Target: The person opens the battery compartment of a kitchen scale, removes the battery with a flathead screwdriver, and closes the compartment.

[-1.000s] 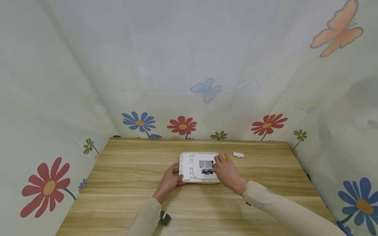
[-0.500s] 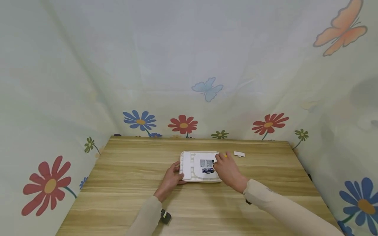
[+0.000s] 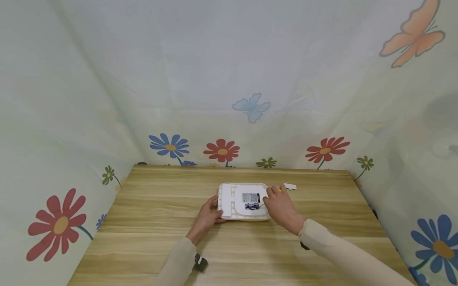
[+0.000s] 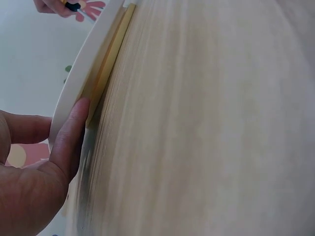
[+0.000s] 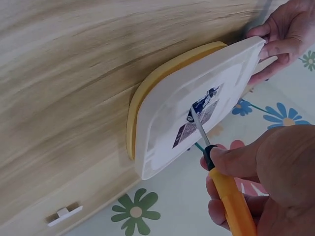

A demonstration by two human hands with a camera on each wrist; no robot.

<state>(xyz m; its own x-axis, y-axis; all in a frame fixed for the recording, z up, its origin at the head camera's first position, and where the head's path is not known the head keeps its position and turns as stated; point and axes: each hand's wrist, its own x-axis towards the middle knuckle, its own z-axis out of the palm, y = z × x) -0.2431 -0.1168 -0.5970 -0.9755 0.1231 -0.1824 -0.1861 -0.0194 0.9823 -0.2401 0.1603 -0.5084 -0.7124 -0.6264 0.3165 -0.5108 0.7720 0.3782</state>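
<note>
A person's right hand (image 3: 280,204), fingers and thumb wrapped around a yellow-handled screwdriver (image 5: 231,201), works at the three o'clock side of a white device (image 3: 226,200) lying with its labelled face up toward the twelve o'clock edge of a wood-grain table (image 3: 161,238). The screwdriver's tip meets the three o'clock end of the dark-blue batteries (image 3: 252,206), though from these angles it is hard to say whether the metal actually touches them. The batteries sit at six o'clock from a grey printed label (image 3: 249,197). At eight o'clock, the left hand (image 3: 207,212) clamps the device's edge between thumb and fingers, above a yellow layer (image 5: 137,108) on its underside. A small white cover (image 3: 290,186) lies between two and three o'clock from the device, just beyond the right hand
</note>
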